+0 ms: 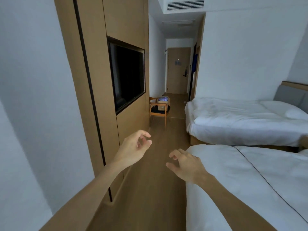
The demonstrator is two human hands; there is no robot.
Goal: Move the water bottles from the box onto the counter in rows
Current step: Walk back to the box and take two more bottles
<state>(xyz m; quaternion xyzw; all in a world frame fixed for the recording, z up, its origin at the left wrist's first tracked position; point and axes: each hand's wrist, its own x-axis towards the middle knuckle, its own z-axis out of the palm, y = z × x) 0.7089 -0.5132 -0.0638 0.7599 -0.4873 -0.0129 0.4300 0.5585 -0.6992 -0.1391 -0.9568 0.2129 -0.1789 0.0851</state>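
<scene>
Well away from the bottles, nothing in hand yet.
Our left hand (pixel 135 147) and right hand (pixel 185 165) hang loosely curled, empty; the box (pixel 163 104) sits on the far chair (pixel 158 112), so we walk over first.

I hold both arms out in front of me, bare up to the elbows. My left hand (pixel 135 147) is a bit higher, with its fingers loosely curled and the thumb near the fingertips. My right hand (pixel 186 165) is lower, palm down, fingers bent a little. Both hands hold nothing.
</scene>
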